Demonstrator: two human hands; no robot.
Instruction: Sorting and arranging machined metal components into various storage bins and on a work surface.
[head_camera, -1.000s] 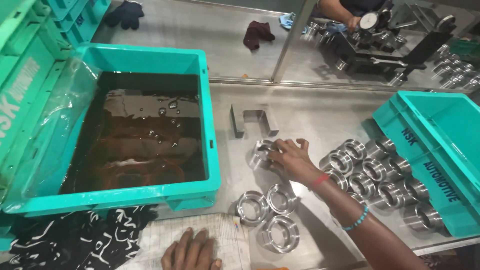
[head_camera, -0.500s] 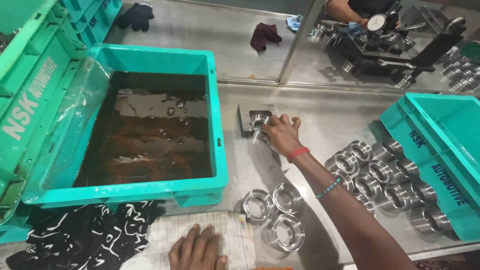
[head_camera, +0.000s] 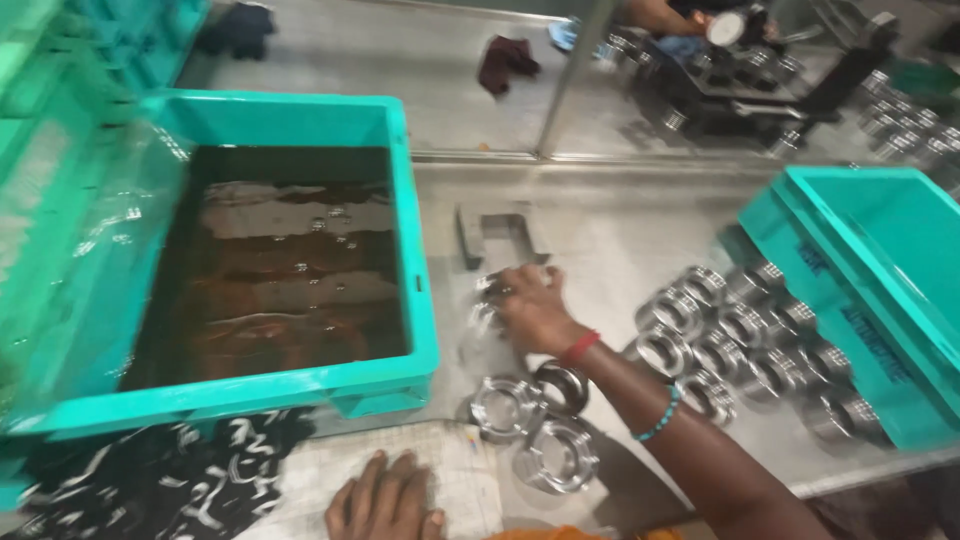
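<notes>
Right hand (head_camera: 532, 308) reaches over a steel ring; left hand (head_camera: 385, 503) lies flat and open on a cloth (head_camera: 330, 470).

Fingers of the right hand curl around a blurred ring (head_camera: 487, 300) on the bench (head_camera: 620, 230), just below a U-shaped gauge block (head_camera: 500, 235) and beside the teal tub (head_camera: 400, 250) of dark oil. Whether the grip is closed I cannot tell. Three rings (head_camera: 535, 425) lie near the wrist, more (head_camera: 740, 335) by the right crate (head_camera: 870, 290). Such rings look heavy, rigid and oil-slick; best pinched across the outer rim.

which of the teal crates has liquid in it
The big teal crate on the left, beside the right hand: it is filled with dark brown liquid. The teal crate at the right edge shows only a bare inside.
</notes>
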